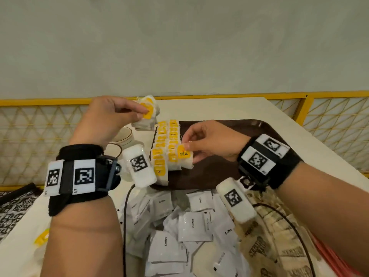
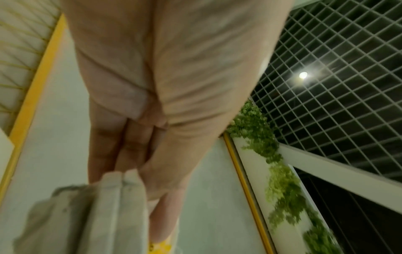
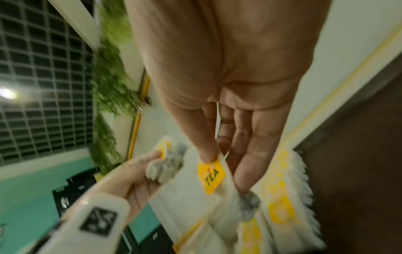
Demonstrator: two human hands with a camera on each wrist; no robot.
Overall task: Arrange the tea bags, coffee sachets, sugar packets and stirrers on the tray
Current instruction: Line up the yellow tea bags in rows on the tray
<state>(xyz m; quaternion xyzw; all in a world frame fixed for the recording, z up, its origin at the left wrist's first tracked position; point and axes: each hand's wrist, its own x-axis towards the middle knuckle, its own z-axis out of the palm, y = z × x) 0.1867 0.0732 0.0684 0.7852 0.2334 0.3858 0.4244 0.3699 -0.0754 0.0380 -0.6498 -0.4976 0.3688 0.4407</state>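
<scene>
Tea bag going down beside the rows on the tray

The tea bag [image 1: 184,158], light, limp and easily torn, is pinched by the right hand [image 1: 211,141] at its yellow tag, best held there, at the tray's [image 1: 249,126] 9 o'clock side; at 11 o'clock the left hand [image 1: 107,116] pinches a spare bundle [image 1: 146,112] above the bench [image 1: 229,108].

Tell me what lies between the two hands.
In the head view, two rows of tea bags on the tray lie between the left hand and the right hand; each hand pinches a bag.
</scene>
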